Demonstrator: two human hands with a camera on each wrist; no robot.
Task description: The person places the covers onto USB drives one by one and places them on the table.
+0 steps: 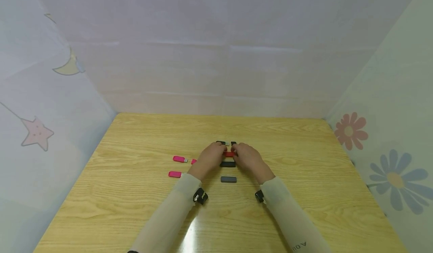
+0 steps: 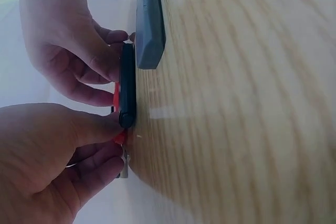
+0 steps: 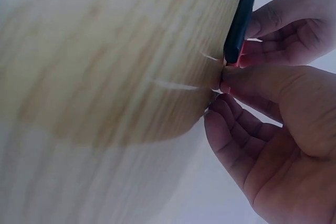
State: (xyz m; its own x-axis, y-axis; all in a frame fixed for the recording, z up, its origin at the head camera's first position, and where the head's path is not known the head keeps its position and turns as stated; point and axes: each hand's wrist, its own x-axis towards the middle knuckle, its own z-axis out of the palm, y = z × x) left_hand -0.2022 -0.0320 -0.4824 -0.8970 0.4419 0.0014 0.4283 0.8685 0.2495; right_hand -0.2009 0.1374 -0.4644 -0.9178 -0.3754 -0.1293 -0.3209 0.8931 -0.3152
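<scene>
Between my two hands a red USB stick [image 1: 229, 154] lies low at the tabletop. My left hand [image 1: 212, 156] pinches its left end between thumb and fingers. At the right end, my right hand [image 1: 249, 157] pinches it the same way. Just in front lies a black USB stick [image 1: 228, 164], close to my left thumb in the left wrist view. Nearer still is a grey USB stick [image 2: 149, 30]. Behind the hands sit an uncapped black USB stick [image 1: 221, 143] with its metal plug showing and a small black cap [image 1: 233, 143].
To the left lie an uncapped pink USB stick [image 1: 179, 159], a pink cap [image 1: 194, 161] partly behind my left hand, and a second pink stick [image 1: 175, 174] beside my left sleeve. The wooden table [image 1: 304, 140] ends at a pale curtain [image 1: 216, 76] behind.
</scene>
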